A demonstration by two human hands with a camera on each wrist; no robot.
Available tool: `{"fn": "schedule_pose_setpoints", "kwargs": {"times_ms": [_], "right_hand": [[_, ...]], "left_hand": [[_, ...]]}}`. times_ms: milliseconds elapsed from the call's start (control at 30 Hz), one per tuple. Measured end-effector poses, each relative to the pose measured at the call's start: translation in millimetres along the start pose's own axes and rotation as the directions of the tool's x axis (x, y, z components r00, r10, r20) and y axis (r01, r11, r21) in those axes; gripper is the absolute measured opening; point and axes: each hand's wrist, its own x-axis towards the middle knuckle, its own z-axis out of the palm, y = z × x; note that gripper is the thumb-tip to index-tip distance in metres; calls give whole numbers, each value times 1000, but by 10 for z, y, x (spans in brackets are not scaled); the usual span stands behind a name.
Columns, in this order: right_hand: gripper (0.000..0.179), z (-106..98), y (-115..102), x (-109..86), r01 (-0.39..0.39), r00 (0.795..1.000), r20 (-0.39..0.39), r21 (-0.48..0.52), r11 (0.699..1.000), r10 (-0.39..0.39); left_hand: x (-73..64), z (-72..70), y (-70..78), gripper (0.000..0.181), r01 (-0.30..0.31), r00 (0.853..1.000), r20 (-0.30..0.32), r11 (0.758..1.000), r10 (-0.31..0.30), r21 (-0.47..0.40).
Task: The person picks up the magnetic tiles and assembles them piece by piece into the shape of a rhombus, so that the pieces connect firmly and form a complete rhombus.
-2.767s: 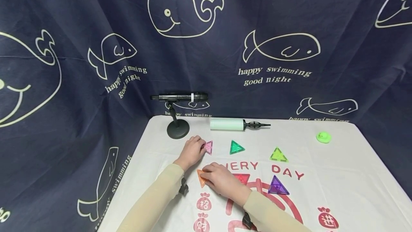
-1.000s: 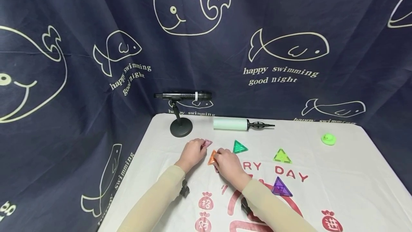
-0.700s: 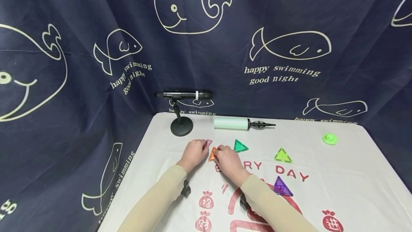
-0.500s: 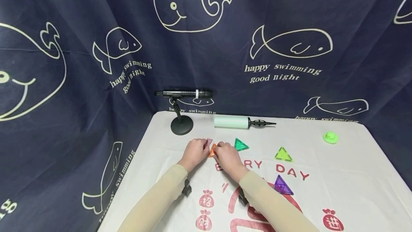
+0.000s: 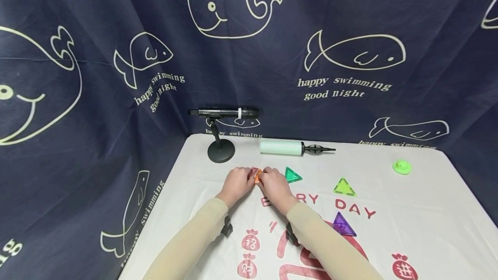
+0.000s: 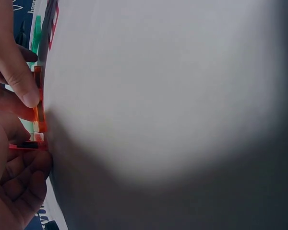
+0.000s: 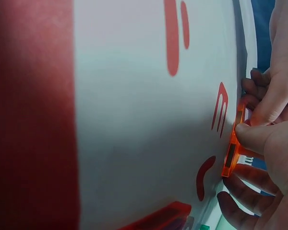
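My left hand (image 5: 235,183) pinches a small pink triangular magnetic tile (image 5: 253,171), raised on edge. In my right hand (image 5: 275,186) is an orange triangular magnetic tile (image 5: 258,176), gripped between thumb and fingers. The two tiles meet between the hands, at an angle to each other. From the left wrist, the orange tile (image 6: 39,108) stands above the pink one (image 6: 28,144), their edges close together. The right wrist view shows the orange tile (image 7: 233,146) under my right thumb; the pink tile is mostly hidden there.
A green triangular tile (image 5: 292,175) lies just right of my right hand. Farther right are a lime tile (image 5: 344,187), a purple tile (image 5: 343,224) and a small green hat-shaped item (image 5: 402,167). Behind stand a microphone stand (image 5: 221,150) and a mint hand pump (image 5: 282,147).
My right hand has lifted the orange tile and carried it up beside the pink one. My left hand has tilted the pink tile up from lying flat. The tiles have come together.
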Motion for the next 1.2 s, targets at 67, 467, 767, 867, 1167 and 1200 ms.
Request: {"fn": "schedule_pose_setpoints", "kwargs": {"times_ms": [67, 467, 767, 867, 1167, 1200], "right_hand": [[20, -2, -1, 12, -8, 1000, 7, 0, 1000, 8], [20, 38, -14, 38, -43, 999, 25, 9, 999, 42], [23, 18, 62, 18, -53, 997, 59, 59, 997, 50], [26, -1, 95, 9, -34, 995, 94, 63, 997, 28], [40, -168, 211, -47, -86, 982, 186, 228, 970, 44], [39, -186, 236, -56, -82, 983, 181, 224, 971, 41]], "left_hand": [[-2, -9, 9, 24, 1, 1000, 2, 1000, -1, -2], [-35, 14, 3, 17, -12, 1000, -16, 1000, 12, -14], [-87, 20, -22, 14, -1, 999, 47, 993, 7, -119], [-98, 9, -16, 14, 27, 997, 71, 986, -16, -163], [-85, -20, -24, 17, 78, 993, 103, 974, -57, -214], [-83, -23, -25, 17, 80, 993, 106, 973, -58, -216]]}}
